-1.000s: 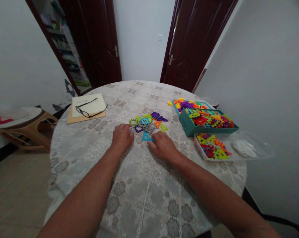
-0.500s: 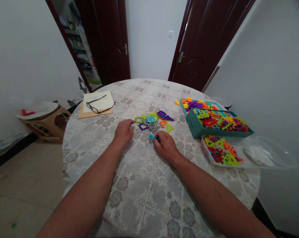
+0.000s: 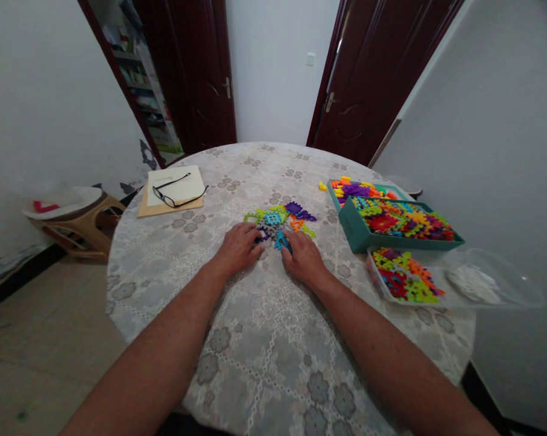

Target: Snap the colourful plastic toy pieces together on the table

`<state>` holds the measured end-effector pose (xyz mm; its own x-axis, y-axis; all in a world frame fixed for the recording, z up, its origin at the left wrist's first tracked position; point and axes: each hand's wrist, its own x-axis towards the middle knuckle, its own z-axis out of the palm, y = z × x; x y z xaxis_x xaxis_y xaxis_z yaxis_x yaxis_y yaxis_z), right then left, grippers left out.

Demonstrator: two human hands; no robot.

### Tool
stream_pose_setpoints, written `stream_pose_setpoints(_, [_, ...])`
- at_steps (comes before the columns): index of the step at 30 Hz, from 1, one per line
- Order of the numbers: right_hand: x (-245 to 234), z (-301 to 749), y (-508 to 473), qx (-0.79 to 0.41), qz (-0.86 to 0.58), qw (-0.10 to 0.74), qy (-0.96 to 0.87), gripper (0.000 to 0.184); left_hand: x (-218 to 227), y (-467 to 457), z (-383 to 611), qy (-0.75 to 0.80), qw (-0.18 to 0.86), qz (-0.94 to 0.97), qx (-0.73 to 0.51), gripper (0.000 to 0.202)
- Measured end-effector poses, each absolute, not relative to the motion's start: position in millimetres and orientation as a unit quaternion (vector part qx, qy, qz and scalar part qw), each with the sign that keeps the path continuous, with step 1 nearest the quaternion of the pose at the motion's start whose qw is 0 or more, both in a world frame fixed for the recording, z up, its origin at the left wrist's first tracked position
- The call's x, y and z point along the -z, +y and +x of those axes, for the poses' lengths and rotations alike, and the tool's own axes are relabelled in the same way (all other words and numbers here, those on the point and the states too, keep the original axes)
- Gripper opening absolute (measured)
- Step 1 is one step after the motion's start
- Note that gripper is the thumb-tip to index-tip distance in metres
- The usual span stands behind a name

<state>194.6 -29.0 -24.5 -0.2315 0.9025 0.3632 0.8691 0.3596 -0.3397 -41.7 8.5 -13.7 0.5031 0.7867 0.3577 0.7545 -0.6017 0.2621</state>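
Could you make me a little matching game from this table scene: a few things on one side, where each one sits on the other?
Things:
1. black-framed glasses
2. small blue plastic piece
3. teal rectangular box
4. clear plastic tray

Places:
A. nearest the table's right edge
B. on the pale notebook
C. at the right hand fingertips
D. between the loose piece cluster and the tray

Pairs: 1-B, 2-C, 3-D, 4-A

We see bright, smooth plastic pieces (image 3: 280,221) lying on a matt, lace-patterned cloth (image 3: 264,339), a clear glossy plastic tray (image 3: 495,284), a matt teal box (image 3: 359,236), glossy dark wooden doors (image 3: 359,79) and pale matt paper (image 3: 176,188).
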Motion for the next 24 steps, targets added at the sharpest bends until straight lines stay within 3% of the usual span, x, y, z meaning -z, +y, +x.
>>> stream_pose_setpoints(6, [26, 197, -28, -0.043, -0.539, 0.276, -0.795, 0.043, 8, -1, -32, 0.346, 0.111, 0.903, -0.229, 0.014])
stream_pose_setpoints(11, [23, 201, -25, -0.062, -0.521, 0.265, -0.809, 0.046, 9, -4, -28, 0.364, 0.126, 0.893, -0.234, 0.026])
stream_pose_setpoints(15, [22, 204, -24, -0.069, -0.53, 0.262, -0.804, 0.053, 10, -5, -28, 0.37, 0.108, 0.894, -0.23, 0.032])
stream_pose_setpoints(20, [23, 205, -28, -0.07, -0.524, 0.268, -0.806, 0.044, 11, -1, -34, 0.421, 0.067, 0.875, -0.23, 0.027])
stream_pose_setpoints(24, [24, 205, -29, -0.081, -0.527, 0.326, -0.781, 0.042, 12, 4, -39, 0.476, 0.044, 0.839, -0.26, 0.029])
